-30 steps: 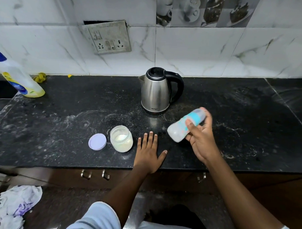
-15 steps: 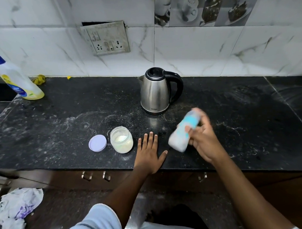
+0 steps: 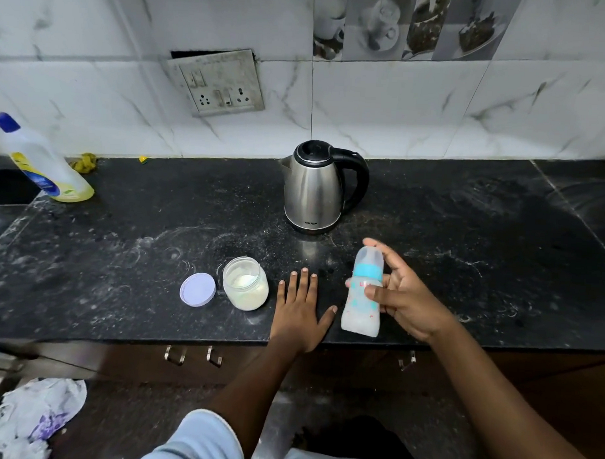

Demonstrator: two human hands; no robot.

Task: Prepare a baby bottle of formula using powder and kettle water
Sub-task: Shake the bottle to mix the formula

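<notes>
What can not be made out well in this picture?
Kettle: head view, its closed lid hides any water inside.
Baby bottle: head view, blur and the right hand hide its markings and fill level.
Cleaner bottle: head view, label too small to read.
Crumpled white heap, lower left: head view, cut by the bottom edge.

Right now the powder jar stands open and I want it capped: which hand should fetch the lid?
Left. The left hand lies flat, free, beside the jar, lid just beyond; the right hand grips the bottle.

Capped milky baby bottle point(image 3: 359, 319), near-upright
</notes>
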